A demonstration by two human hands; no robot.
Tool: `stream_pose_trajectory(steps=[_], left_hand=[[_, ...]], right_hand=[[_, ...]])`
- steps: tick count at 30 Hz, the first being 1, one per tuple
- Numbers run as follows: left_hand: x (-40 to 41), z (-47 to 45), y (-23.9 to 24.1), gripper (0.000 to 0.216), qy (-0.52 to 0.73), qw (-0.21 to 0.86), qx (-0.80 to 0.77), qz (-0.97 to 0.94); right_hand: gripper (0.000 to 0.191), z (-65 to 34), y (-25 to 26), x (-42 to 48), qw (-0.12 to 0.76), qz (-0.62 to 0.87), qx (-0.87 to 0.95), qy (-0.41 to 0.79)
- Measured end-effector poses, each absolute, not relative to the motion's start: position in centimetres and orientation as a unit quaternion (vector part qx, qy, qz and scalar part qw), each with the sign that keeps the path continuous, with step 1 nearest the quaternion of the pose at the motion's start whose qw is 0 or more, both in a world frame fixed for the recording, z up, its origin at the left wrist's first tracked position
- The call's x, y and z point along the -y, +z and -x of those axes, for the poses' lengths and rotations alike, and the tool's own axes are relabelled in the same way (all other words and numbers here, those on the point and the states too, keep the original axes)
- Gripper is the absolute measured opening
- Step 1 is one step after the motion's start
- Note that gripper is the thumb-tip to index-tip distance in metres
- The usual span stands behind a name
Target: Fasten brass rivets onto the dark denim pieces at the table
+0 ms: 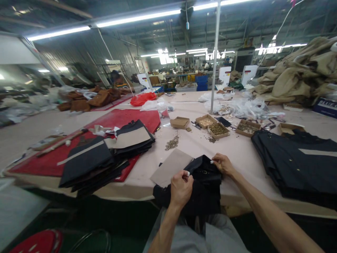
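I'm seeing the black fabric piece (206,193) lying between both hands, draping over the counter's (150,154) front edge. The right hand (222,164) is pinching its upper right edge, grip narrow. The left hand (181,186) is curling its fingers close against the fabric's left side; I can't tell whether that grip is pinching cloth. A beige panel (172,168) is lying just left, its lower corner going behind the left hand. A metal ring (206,172) is showing faintly in dark folds; the hanging lower part is blending into shadow.
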State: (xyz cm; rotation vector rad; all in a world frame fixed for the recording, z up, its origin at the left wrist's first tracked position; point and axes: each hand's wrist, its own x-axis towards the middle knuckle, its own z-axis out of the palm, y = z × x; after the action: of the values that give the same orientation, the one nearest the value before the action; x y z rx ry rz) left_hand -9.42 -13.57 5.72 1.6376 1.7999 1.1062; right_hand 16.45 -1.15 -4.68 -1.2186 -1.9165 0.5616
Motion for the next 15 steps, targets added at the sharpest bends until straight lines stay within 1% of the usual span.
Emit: stream_pose_trajectory(steps=[2,5,6,7,10,11,15], left_hand=[[13.4,10.4,7.0,0.018,0.422,0.262,-0.635,-0.592],[13.4,11.4,8.3,0.02,0.427,0.307,-0.611,-0.591],[13.4,11.7,8.5,0.02,0.426,0.323,-0.601,-0.594],[13.5,12.0,8.7,0.02,0.426,0.342,-0.589,-0.596],[14.1,13.5,9.2,0.019,0.432,0.41,-0.537,-0.598],[14.3,14.3,9.5,0.019,0.438,0.433,-0.518,-0.594],[16.0,18.7,11.0,0.021,0.472,0.501,-0.461,-0.56]], right_hand=[[0.018,-15.7,-4.2,0.9,0.394,0.462,0.747,0.27],[0.047,-14.3,-3.5,0.7,0.404,0.441,0.731,0.33],[0.054,-13.9,-3.3,0.6,0.399,0.44,0.729,0.34],[0.053,-13.5,-3.2,0.5,0.391,0.442,0.731,0.343],[0.028,-12.8,-2.7,0.5,0.387,0.456,0.737,0.314],[0.025,-12.6,-2.3,0.5,0.399,0.456,0.737,0.299],[0.031,-12.1,1.3,1.7,0.477,0.408,0.739,0.245]])
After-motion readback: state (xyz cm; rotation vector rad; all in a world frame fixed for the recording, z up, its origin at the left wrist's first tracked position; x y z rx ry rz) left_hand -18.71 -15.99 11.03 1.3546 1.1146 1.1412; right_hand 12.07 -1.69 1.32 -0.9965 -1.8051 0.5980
